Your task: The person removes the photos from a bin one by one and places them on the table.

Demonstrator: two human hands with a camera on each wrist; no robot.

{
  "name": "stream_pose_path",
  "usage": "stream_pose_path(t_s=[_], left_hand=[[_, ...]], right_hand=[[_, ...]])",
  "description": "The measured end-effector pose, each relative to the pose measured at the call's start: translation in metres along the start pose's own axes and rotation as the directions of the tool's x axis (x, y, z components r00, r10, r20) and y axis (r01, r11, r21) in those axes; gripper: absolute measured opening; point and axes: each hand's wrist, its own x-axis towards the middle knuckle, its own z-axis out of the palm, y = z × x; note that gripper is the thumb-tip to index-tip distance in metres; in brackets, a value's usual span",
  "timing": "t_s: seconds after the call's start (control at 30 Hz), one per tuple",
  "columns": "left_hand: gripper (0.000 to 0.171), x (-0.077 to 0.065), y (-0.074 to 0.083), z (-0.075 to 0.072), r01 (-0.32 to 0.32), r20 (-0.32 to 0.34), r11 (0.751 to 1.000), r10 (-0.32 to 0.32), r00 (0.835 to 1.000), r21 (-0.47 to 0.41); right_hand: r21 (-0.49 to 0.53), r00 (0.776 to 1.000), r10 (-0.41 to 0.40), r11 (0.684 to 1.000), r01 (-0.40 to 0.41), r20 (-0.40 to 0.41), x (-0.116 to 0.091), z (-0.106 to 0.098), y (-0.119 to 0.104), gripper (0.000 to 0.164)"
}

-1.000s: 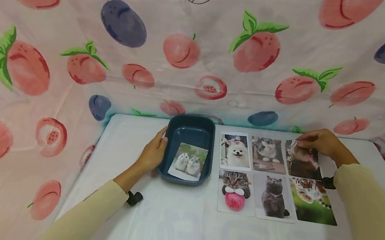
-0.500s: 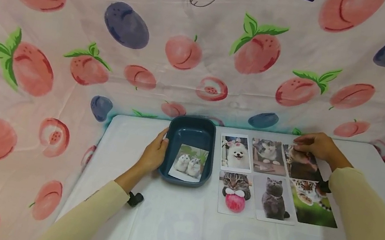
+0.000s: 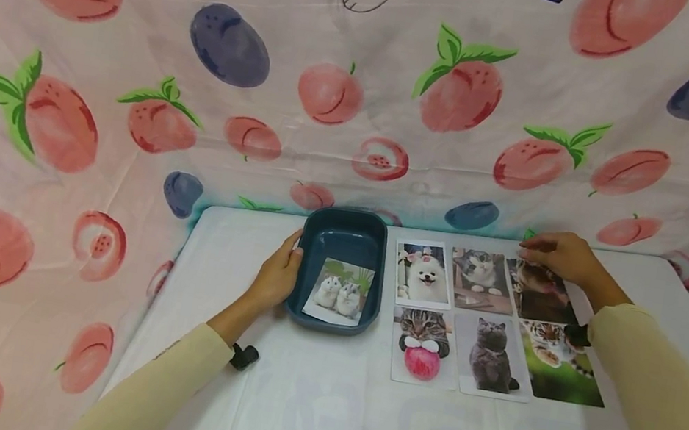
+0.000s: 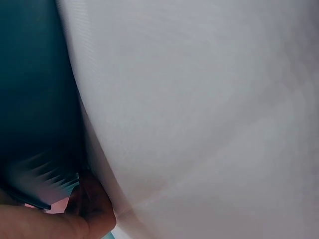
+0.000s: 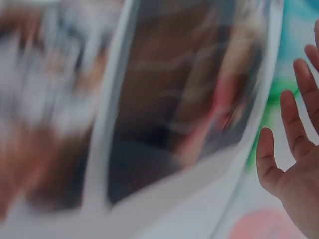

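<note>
A dark blue plastic tray (image 3: 340, 242) stands near the back edge of the table, a picture card of two hamsters (image 3: 338, 293) lying in it. My left hand (image 3: 277, 273) grips its left wall, thumb at the rim; the left wrist view has the curled fingers (image 4: 94, 209) against the tray's side (image 4: 37, 79). Over the far right card, a dark brown animal photo (image 3: 542, 297), hovers my right hand (image 3: 568, 259). Its fingers (image 5: 293, 119) are spread and fairly straight in the right wrist view, beside that card (image 5: 164, 99), which is blurred.
Other cards lie in two rows right of the tray: a white dog (image 3: 425, 277), a grey-white cat (image 3: 480, 283), a tabby with a pink ball (image 3: 421, 345), a grey cat (image 3: 490, 356) and a tiger (image 3: 563, 363). A fruit-print cloth (image 3: 424, 175) hangs behind the table.
My right hand has shifted slightly left along the top of the dark brown card. My left hand keeps its grip on the tray; the head view has moved a little.
</note>
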Motion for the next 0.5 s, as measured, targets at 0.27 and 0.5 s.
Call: stream_pose_path(t_s=[0.27, 0.5], left_hand=[[0.052, 0.001, -0.001, 0.000, -0.006, 0.006, 1.000, 0.006, 1.000, -0.007], [0.052, 0.001, -0.001, -0.001, -0.001, 0.011, 1.000, 0.001, 1.000, -0.006]], right_hand=[[-0.004, 0.998, -0.057, 0.998, 0.057, -0.027, 0.013, 0.022, -0.081, 0.059], [0.149, 0.990, -0.132, 0.981, 0.122, 0.058, 0.021, 0.047, -0.157, 0.058]])
